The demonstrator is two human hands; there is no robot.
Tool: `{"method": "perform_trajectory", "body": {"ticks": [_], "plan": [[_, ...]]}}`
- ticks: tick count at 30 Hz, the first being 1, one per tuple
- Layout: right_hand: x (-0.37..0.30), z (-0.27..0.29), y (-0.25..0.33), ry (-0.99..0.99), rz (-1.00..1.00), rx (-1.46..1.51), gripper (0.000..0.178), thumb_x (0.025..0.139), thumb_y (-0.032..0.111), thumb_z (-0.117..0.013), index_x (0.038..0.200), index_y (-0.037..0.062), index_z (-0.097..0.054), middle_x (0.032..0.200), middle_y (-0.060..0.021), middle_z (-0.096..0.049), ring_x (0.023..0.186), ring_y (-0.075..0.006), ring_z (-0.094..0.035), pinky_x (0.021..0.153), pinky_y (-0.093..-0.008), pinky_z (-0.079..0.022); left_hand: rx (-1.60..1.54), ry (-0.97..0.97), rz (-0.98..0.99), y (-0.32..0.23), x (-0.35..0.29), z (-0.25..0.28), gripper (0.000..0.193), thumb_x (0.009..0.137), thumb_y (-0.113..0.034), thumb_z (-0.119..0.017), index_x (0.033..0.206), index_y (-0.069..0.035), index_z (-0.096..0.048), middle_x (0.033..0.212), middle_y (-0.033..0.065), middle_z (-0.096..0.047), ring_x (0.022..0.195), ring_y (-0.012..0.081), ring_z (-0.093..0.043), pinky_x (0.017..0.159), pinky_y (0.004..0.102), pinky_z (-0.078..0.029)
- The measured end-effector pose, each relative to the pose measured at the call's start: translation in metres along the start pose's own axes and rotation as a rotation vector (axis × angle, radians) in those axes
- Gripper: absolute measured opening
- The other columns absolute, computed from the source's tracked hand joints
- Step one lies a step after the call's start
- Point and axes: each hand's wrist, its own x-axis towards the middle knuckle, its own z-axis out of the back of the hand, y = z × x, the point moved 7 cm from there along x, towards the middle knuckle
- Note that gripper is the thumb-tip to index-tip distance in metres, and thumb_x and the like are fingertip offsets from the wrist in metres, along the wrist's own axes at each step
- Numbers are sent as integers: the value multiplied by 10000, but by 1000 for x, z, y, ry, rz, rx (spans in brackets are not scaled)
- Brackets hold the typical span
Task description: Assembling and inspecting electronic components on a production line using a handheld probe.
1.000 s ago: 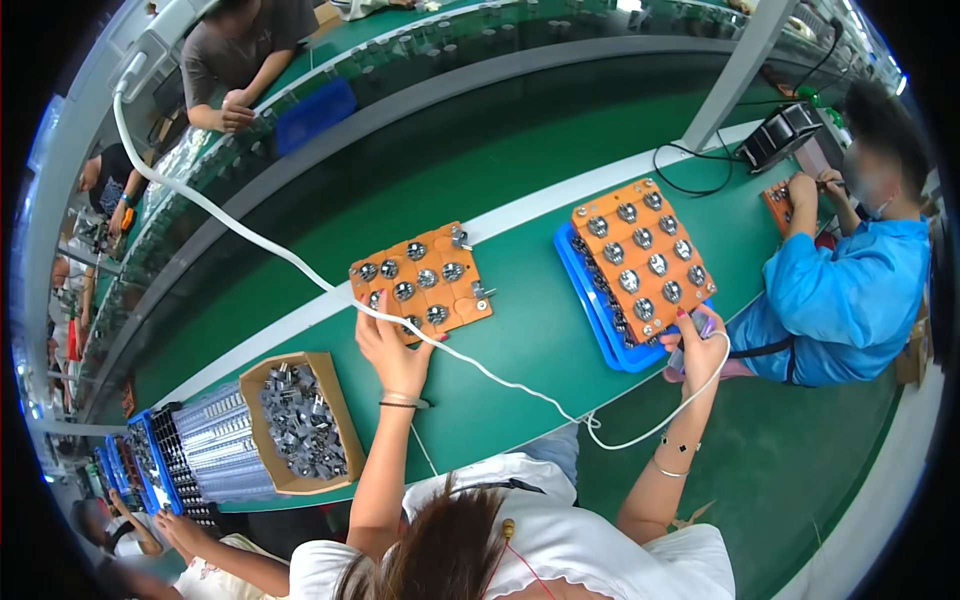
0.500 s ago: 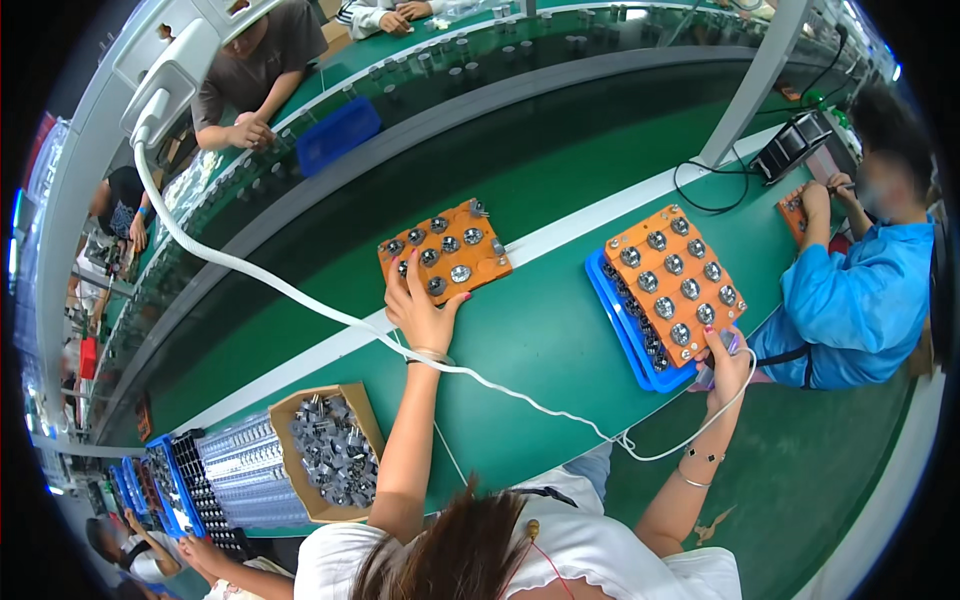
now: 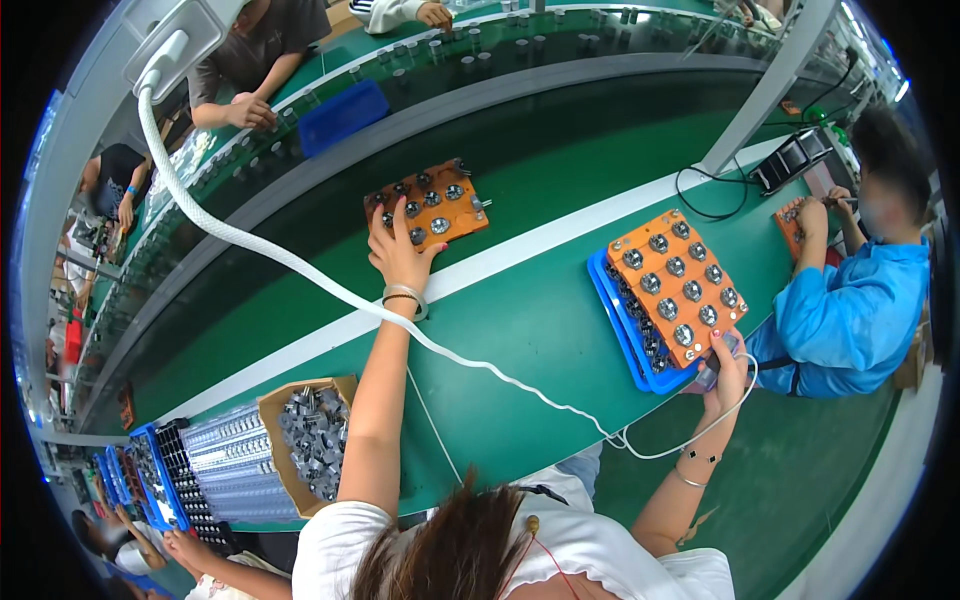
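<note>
My left hand (image 3: 402,258) reaches over the white rail to the dark green belt. Its fingers lie spread over the near left part of an orange plate (image 3: 462,214) with several round metal parts set in it, the thumb at the near edge. My right hand (image 3: 728,376) grips the near right corner of a second orange plate (image 3: 665,300), its thumb on top; the fingers beneath are mostly hidden. That plate rests over a blue tray (image 3: 622,340) of small dark metal parts. By the right hand is a see-through purplish piece (image 3: 708,376), which I cannot make out.
A white cable (image 3: 480,362) crosses above the green table to my right hand. At left stand a cardboard box (image 3: 275,440) of small grey parts and clear plastic trays (image 3: 228,465). A metal post (image 3: 765,90) rises at back right. A co-worker in blue (image 3: 860,310) sits at right.
My left hand has moved farther away and slightly left, taking the orange plate from the white rail fully onto the belt. The right hand stays at its plate's corner.
</note>
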Motion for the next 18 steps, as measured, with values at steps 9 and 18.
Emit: {"method": "perform_trajectory", "body": {"ticks": [9, 18], "plan": [[-22, -16, 21, 219, 5, 44, 459, 801, 65, -631, 1213, 36, -430, 845, -58, -594, 545, -99, -563, 412, -197, -437, 195, 42, -14, -3, 12, 11, 1024, 561, -347, -847, 1396, -250, -262, 1444, 106, -176, 1304, 352, -203, 975, 672, -176], [-57, -71, 10, 482, -265, 6, 542, 771, 70, -652, 1260, 47, -421, 867, -69, -612, 572, -99, -574, 415, -203, -435, -298, 264, -510, -105, -28, 84, 601, 756, -237, -696, 1286, -99, -449, 1336, 191, -347, 1227, 386, -341, 1031, 466, -247]]}}
